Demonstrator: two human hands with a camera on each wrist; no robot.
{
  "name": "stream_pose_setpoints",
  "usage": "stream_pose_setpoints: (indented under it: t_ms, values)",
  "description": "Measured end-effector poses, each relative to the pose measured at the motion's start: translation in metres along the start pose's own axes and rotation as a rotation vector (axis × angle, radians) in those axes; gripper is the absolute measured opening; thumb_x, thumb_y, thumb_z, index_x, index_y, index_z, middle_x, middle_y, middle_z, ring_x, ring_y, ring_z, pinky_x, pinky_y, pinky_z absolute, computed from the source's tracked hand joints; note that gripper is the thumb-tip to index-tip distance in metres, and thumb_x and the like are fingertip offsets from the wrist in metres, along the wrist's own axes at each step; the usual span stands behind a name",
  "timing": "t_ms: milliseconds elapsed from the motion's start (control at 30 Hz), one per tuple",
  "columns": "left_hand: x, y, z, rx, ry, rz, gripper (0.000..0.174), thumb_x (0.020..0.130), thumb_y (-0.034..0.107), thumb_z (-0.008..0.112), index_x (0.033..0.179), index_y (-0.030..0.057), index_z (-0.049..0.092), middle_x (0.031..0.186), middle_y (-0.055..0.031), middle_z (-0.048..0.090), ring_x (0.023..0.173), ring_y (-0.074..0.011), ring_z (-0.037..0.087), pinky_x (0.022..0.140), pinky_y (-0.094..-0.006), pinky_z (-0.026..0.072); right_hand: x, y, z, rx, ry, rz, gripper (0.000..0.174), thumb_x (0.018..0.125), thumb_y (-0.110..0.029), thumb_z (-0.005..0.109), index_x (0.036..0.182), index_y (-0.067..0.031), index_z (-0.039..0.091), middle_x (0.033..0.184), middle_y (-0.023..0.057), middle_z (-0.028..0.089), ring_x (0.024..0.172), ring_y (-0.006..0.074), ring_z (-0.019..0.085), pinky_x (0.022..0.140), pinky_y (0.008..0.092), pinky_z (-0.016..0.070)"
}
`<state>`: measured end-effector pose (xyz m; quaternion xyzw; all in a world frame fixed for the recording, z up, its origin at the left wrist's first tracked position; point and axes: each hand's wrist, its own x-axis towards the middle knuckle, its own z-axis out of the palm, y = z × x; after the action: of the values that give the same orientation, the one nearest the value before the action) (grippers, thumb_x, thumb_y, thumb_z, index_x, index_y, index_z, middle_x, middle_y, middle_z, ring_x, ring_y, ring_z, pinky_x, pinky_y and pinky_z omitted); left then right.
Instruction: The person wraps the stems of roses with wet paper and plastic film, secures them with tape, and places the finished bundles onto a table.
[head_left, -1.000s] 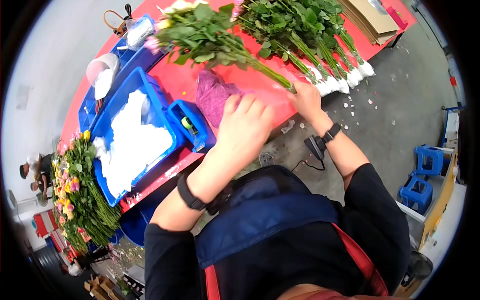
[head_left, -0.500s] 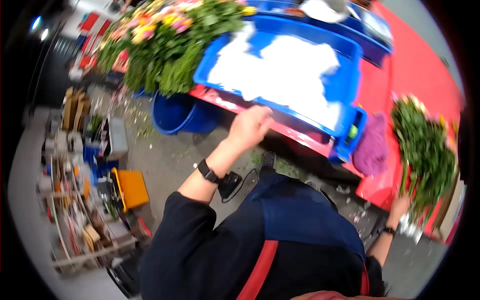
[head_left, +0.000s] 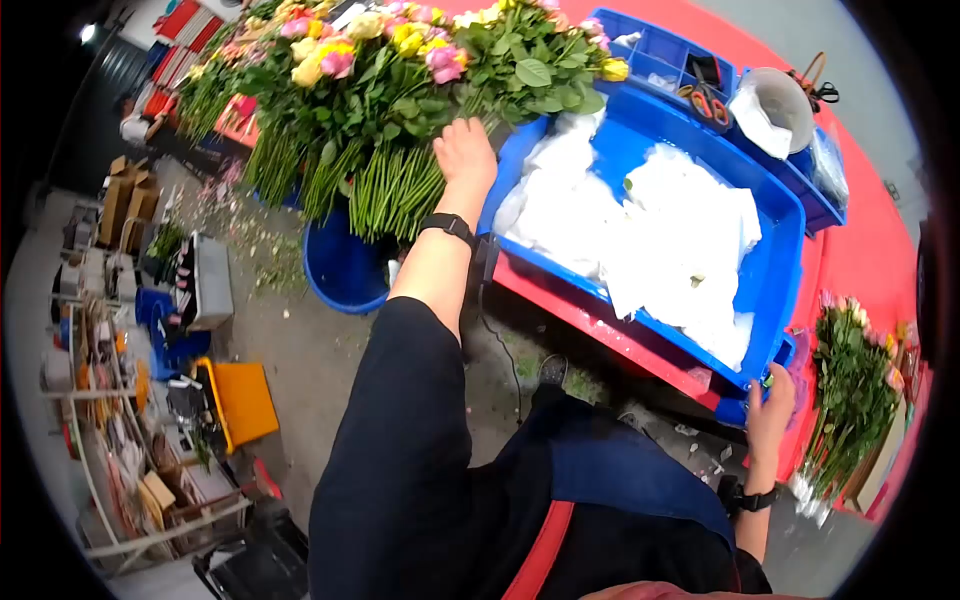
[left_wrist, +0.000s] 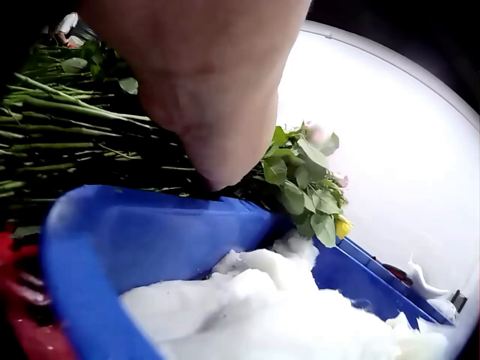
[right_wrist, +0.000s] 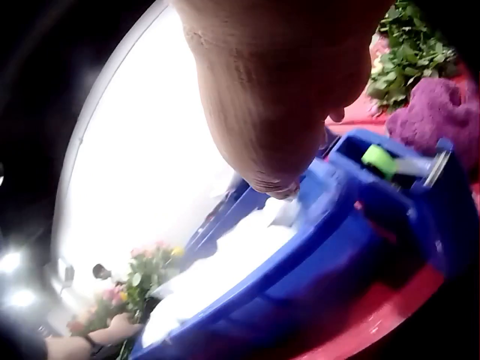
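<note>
In the head view, my left hand [head_left: 466, 155] lies against the leafy near side of a large heap of pink and yellow roses [head_left: 400, 100], fingers loosely bent, no stem visibly gripped. The left wrist view has this hand [left_wrist: 217, 97] above the tray corner beside green stems [left_wrist: 67, 142]; its fingertips are hidden. My right hand [head_left: 768, 415], fingers extended, is at the blue tape dispenser [head_left: 732, 410] by the tray's near right corner. In the right wrist view, the dispenser [right_wrist: 435, 202] holds green tape, and the hand [right_wrist: 277, 97] hangs over the tray rim, fingertips mostly hidden.
A blue tray [head_left: 775, 210] of white wadding stands on the red table [head_left: 640, 345]. Beyond it are a compartment box [head_left: 650, 50], scissors [head_left: 705, 105] and a white container [head_left: 785, 105]. A wrapped bouquet [head_left: 850, 400] lies far right; a blue bucket [head_left: 345, 265] stands below the stems.
My right hand has let go of the bouquet, which lies on the table, and has come to the dispenser. My left hand has moved from the tray's front edge to the rose heap.
</note>
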<state>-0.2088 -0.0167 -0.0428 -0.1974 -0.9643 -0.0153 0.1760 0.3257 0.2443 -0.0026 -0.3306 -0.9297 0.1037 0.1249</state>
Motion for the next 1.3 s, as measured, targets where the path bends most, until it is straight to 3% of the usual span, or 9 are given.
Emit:
stream_pose_setpoints:
  t_ms: [267, 433, 667, 833, 967, 1100, 1133, 1233, 1300]
  values:
    - [0.01, 0.009, -0.056, -0.385, -0.003, -0.12, 0.032, 0.071, 0.024, 0.074, 0.093, 0.0038, 0.062, 0.094, -0.01, 0.061, 0.084, -0.0248, 0.063, 0.072, -0.0411, 0.0506, 0.021, -0.107, 0.024, 0.166, -0.014, -0.197, 0.033, 0.076, -0.007, 0.07, 0.106, 0.0007, 0.06, 0.113, 0.0181, 0.058, 0.105, 0.0357, 0.054, 0.091, 0.0418, 0.042]
    - [-0.017, 0.02, -0.098, -1.354, -0.51, -0.266, 0.016, 0.078, 0.007, 0.065, 0.086, -0.0018, 0.054, 0.069, -0.0072, 0.059, 0.052, -0.0125, 0.056, 0.047, -0.0258, 0.0452, 0.055, -0.182, 0.03, 0.473, -0.156, -0.312, 0.024, 0.078, -0.012, 0.07, 0.097, 0.0015, 0.064, 0.094, 0.018, 0.064, 0.09, 0.0357, 0.06, 0.08, 0.0397, 0.0481]
    - [-0.098, 0.056, -0.165, -2.064, -0.465, -0.171, 0.011, 0.086, 0.008, 0.061, 0.086, -0.0012, 0.055, 0.073, -0.0091, 0.06, 0.055, -0.0149, 0.057, 0.048, -0.0268, 0.0459, 0.065, -0.283, 0.059, 1.167, -0.684, -0.203, 0.07, 0.076, -0.03, 0.078, 0.129, 0.0035, 0.047, 0.113, 0.0129, 0.061, 0.095, 0.0195, 0.062, 0.084, 0.0317, 0.0492]
    - [-0.157, 0.037, -0.205, -1.898, -0.188, -0.188, 0.032, 0.09, 0.017, 0.06, 0.115, -0.0034, 0.056, 0.095, -0.0099, 0.067, 0.076, -0.0166, 0.065, 0.068, -0.03, 0.053, 0.053, -0.27, 0.054, 0.928, -0.519, -0.394, 0.029, 0.077, -0.023, 0.071, 0.089, 0.0006, 0.059, 0.069, 0.017, 0.06, 0.064, 0.0264, 0.062, 0.061, 0.0374, 0.0478]
    - [-0.201, -0.009, -0.248, -0.912, -0.989, 0.055, 0.032, 0.079, 0.02, 0.075, 0.106, 0.0044, 0.067, 0.104, -0.0088, 0.066, 0.086, -0.0163, 0.063, 0.078, -0.0292, 0.0483, 0.057, -0.24, 0.049, 0.682, -0.267, -0.586, 0.029, 0.068, -0.024, 0.071, 0.071, -0.0019, 0.053, 0.064, 0.0186, 0.057, 0.064, 0.0359, 0.061, 0.057, 0.0424, 0.0483]
    - [-0.188, 0.068, -0.282, -0.409, -0.191, 0.845, 0.054, 0.062, 0.026, 0.082, 0.108, 0.0056, 0.063, 0.103, -0.0116, 0.065, 0.092, -0.0287, 0.06, 0.083, -0.0356, 0.0458, 0.051, -0.221, 0.04, 0.549, -0.183, -0.801, 0.027, 0.065, -0.024, 0.072, 0.069, -0.0052, 0.054, 0.059, 0.0125, 0.058, 0.056, 0.032, 0.06, 0.052, 0.0394, 0.0477]
    - [-0.189, 0.079, -0.265, -0.387, -0.235, 0.821, 0.055, 0.062, 0.026, 0.083, 0.108, 0.0054, 0.062, 0.1, -0.0131, 0.066, 0.09, -0.0281, 0.061, 0.08, -0.0354, 0.0466, 0.05, -0.217, 0.037, 0.501, -0.151, -0.872, 0.026, 0.064, -0.024, 0.072, 0.068, -0.0051, 0.054, 0.058, 0.0113, 0.057, 0.055, 0.0319, 0.059, 0.051, 0.0389, 0.0471]
    - [-0.182, 0.107, -0.208, -0.451, -1.424, 0.232, 0.053, 0.065, 0.028, 0.084, 0.107, 0.0036, 0.063, 0.089, -0.018, 0.067, 0.084, -0.025, 0.066, 0.073, -0.0354, 0.0492, 0.048, -0.2, 0.037, 0.477, -0.24, -0.916, 0.025, 0.066, -0.023, 0.07, 0.074, -0.003, 0.057, 0.065, 0.0086, 0.06, 0.065, 0.0306, 0.061, 0.059, 0.0382, 0.0477]
    - [-0.211, 0.104, -0.166, -0.636, -1.218, 0.371, 0.046, 0.071, 0.028, 0.081, 0.104, 0.0013, 0.065, 0.086, -0.0172, 0.069, 0.081, -0.0232, 0.068, 0.073, -0.0347, 0.0511, 0.055, -0.174, 0.035, 0.621, -0.331, -0.862, 0.027, 0.067, -0.023, 0.071, 0.078, -0.002, 0.059, 0.072, 0.0102, 0.061, 0.074, 0.0316, 0.063, 0.066, 0.0399, 0.0487]
